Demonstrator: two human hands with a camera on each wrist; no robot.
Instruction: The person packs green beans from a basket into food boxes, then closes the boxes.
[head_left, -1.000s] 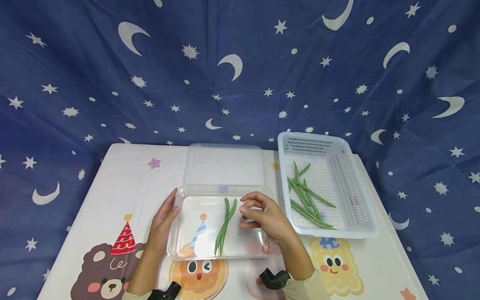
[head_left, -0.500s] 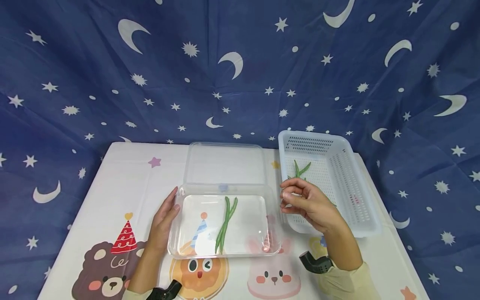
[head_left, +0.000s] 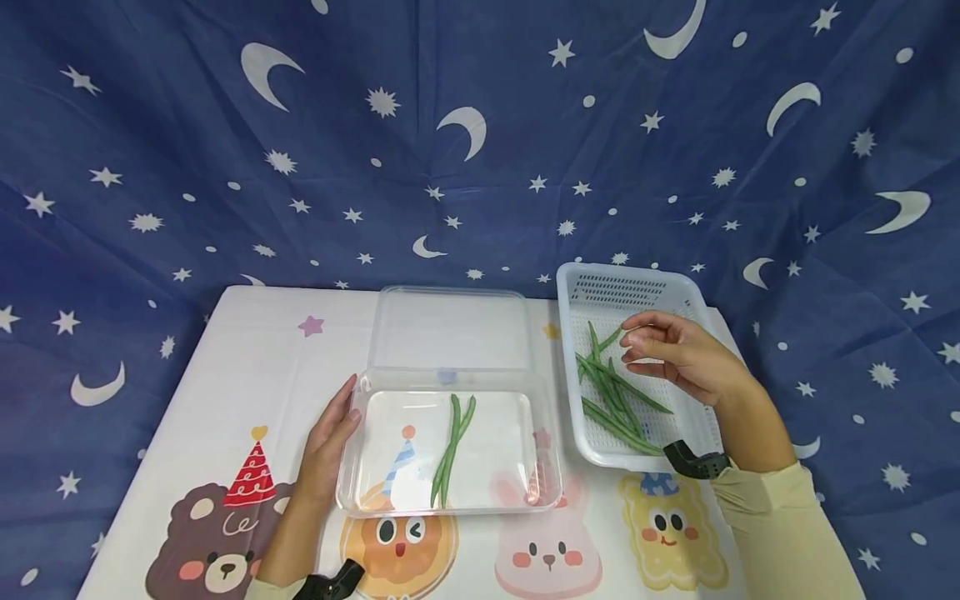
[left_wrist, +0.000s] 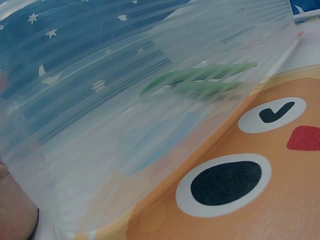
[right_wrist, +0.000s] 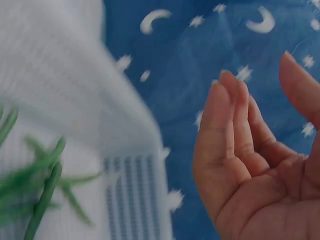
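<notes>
A clear plastic container [head_left: 517, 510] stands on the table with green beans [head_left: 450, 454] lying crossed inside it. My left hand [head_left: 327, 446] rests against its left side, fingers fairly straight along the wall. In the left wrist view the beans [left_wrist: 200, 80] show blurred through the container wall. At the right, a white perforated basket [head_left: 731, 454] holds several green beans [head_left: 615, 392]. Above the basket hovers my right hand [head_left: 678, 354], with loosely bent fingers and nothing in them. The right wrist view shows the palm of that hand [right_wrist: 255, 175] bare, thumb apart from the fingers.
A clear lid [head_left: 450, 325] lies flat behind the container. The white tablecloth [head_left: 255, 358] carries cartoon prints. A blue curtain [head_left: 337, 108] with moons and stars hangs behind the table's back edge.
My right hand has moved right, from above the clear container to above the basket. My left hand and the beans have stayed where they were.
</notes>
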